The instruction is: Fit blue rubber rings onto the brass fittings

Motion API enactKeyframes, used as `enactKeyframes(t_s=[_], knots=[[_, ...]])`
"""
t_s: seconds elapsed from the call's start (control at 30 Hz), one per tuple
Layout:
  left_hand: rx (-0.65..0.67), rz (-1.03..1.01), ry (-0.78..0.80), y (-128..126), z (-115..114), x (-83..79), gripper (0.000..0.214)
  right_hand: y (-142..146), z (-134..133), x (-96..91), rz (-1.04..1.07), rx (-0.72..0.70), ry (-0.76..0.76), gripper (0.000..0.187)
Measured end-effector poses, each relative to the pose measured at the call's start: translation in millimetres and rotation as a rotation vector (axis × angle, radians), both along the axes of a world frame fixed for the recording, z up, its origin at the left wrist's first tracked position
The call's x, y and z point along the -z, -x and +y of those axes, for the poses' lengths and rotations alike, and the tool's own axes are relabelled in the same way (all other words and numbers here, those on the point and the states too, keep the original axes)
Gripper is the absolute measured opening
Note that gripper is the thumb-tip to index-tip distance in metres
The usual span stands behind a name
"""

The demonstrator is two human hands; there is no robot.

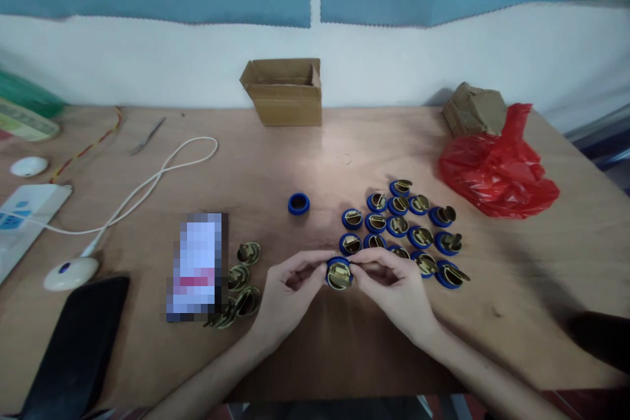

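Between my two hands is a round brass-coloured clip piece in a blue ring (339, 273), held over the table's near side. My left hand (298, 285) pinches its left edge with thumb and fingertips. On the opposite edge, the thumb and fingers of my right hand (391, 282) close in the same way. Several matching blue-ringed clip pieces (398, 226) sit in loose rows just beyond and right of my right hand. Left of my left hand lie several brass clip pieces without rings (249, 252). One bare blue ring (298, 204) stands alone beyond my hands.
An open cardboard box (290, 105) stands against the wall. At the right are a red plastic bag (499, 174) and a crumpled brown package (472, 108). A lit phone (197, 266), a black device (76, 348), a white cable (130, 200) and a power strip (37, 210) occupy the left.
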State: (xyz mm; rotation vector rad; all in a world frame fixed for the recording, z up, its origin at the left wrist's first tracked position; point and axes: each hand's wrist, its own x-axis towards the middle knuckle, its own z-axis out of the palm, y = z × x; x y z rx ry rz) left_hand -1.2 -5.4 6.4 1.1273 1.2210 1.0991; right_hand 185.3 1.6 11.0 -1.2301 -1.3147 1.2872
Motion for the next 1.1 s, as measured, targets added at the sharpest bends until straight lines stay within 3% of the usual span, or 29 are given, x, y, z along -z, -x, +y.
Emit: enactKeyframes(t_s=[0.27,0.57,0.77,0.83,0.93,1.03,1.1], knots=[[-0.08,-0.183,0.14,-2,4,0.6,0.023,-2,0,4.5,0.049,-0.071,0.004,0.021],[-0.013,-0.243,0.073,-1,3,5.6,0.031,1,2,11.1,0.098,-0.009,0.009,0.022],[0.015,-0.253,0.027,-3,4,8.9,0.027,1,-1,10.7,-0.02,-0.023,-0.054,0.023],[0.019,-0.231,-0.001,-3,4,7.2,0.025,1,-3,6.6,-0.115,-0.018,-0.136,0.024],[0.05,-0.187,-0.013,-4,2,2.6,0.023,-1,-4,-1.1,-0.301,0.004,-0.384,0.029],[0.124,-0.266,0.001,-5,0,1.0,0.025,-1,-4,-5.4,-0.411,0.012,-0.606,0.032],[0.173,-0.334,0.008,-5,-1,3.4,0.027,0,-5,-6.0,-0.429,-0.01,-0.662,0.033]])
